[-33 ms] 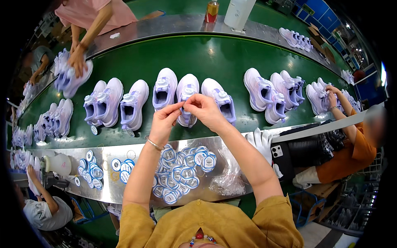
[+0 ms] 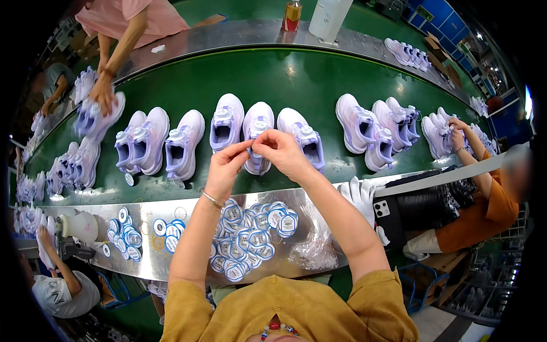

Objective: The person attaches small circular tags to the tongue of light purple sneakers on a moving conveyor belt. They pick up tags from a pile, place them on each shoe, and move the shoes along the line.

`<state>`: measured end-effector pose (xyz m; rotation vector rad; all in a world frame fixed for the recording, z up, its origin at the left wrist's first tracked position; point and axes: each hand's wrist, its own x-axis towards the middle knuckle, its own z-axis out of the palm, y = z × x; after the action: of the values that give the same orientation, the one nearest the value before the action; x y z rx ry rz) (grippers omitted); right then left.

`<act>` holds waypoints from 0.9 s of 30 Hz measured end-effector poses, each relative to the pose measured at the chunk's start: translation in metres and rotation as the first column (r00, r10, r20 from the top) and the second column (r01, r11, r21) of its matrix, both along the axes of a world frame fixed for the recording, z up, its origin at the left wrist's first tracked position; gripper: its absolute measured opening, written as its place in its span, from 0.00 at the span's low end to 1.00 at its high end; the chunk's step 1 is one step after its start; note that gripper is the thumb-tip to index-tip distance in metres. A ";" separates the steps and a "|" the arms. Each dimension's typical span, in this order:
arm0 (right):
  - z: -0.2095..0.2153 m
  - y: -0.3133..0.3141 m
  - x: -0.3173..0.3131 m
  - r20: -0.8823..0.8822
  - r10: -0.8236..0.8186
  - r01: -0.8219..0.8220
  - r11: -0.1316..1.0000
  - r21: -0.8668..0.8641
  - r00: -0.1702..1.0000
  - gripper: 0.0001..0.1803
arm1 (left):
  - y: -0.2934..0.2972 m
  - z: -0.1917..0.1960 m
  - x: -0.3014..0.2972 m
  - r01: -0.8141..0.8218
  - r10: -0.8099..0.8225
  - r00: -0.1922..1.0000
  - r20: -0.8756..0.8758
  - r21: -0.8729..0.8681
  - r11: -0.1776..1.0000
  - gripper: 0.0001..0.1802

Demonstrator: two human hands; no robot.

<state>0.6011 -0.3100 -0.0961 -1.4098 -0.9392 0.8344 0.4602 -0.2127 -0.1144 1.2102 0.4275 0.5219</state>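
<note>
My left hand [image 2: 225, 166] and my right hand [image 2: 286, 155] meet fingertip to fingertip over the heel end of a white and lilac sneaker [image 2: 259, 115]. Both are closed in a pinch, thumb against forefinger. Whatever lies between the fingertips is too small to make out. Similar sneakers stand on either side, one to the left [image 2: 227, 114] and one to the right [image 2: 295, 126], each with a round dial on the tongue. Below my wrists, many round white tags with blue rims [image 2: 245, 242] lie piled on the metal ledge [image 2: 196, 268].
More sneakers stand along the green belt [image 2: 273, 74]. A clear plastic bundle [image 2: 313, 245], a white glove [image 2: 359, 199] and a phone [image 2: 389, 214] lie to the right. A co-worker's hand [image 2: 103, 94] holds sneakers at far left; another person [image 2: 478, 194] works at right.
At the far left, the co-worker's hand and the sneakers in it have shifted slightly down and left. My own hands stay in nearly the same place.
</note>
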 end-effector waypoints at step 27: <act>0.187 -0.158 0.371 -0.286 -0.831 0.876 0.428 0.221 0.478 0.14 | 0.023 0.001 0.015 0.200 -0.198 0.979 -0.047 0.399 0.895 0.08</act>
<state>0.9718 -0.4679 0.0912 -1.2609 -0.1178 -0.0520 0.4755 -0.1892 -0.1131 1.6345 0.1979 0.4402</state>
